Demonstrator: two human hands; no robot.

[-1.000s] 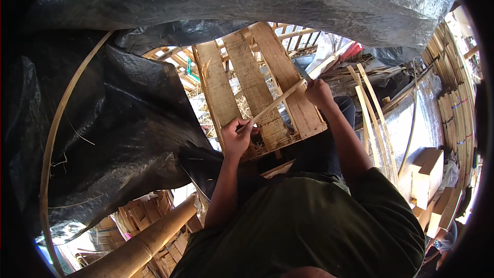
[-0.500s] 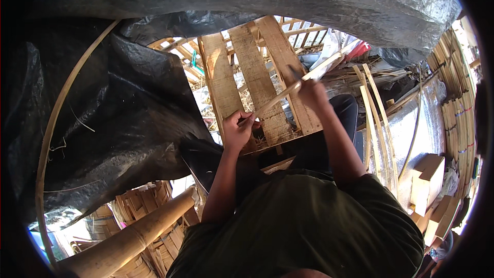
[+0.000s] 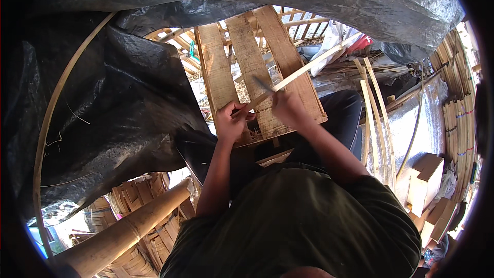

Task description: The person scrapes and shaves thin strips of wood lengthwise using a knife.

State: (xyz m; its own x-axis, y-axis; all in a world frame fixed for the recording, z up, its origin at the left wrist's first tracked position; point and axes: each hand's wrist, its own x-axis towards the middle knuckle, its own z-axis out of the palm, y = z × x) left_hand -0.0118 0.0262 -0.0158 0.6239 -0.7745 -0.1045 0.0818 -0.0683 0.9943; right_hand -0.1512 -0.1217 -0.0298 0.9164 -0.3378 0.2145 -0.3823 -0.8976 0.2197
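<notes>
A long, pale bamboo strip [image 3: 314, 63] slants over a wooden slatted bench [image 3: 247, 54], from its near left up to the far right. My left hand [image 3: 231, 122] pinches the strip's near end. Farther along it, my right hand [image 3: 289, 108] is closed round a knife [image 3: 263, 83], whose dark blade lies across the strip and points to the far left. The handle is hidden inside that fist. Between the two hands, a short length of the strip shows above the slats.
Several thin bamboo strips [image 3: 371, 108] stand at the right, near cardboard boxes [image 3: 426, 183] and bundled bamboo [image 3: 459, 123]. Black plastic sheeting [image 3: 103, 103] hangs at the left and along the top. A thick bamboo pole [image 3: 128, 232] lies at the lower left.
My right hand, with the knife, has slid along the strip toward my left hand. My left hand still pinches the near end, and the view has shifted slightly.
</notes>
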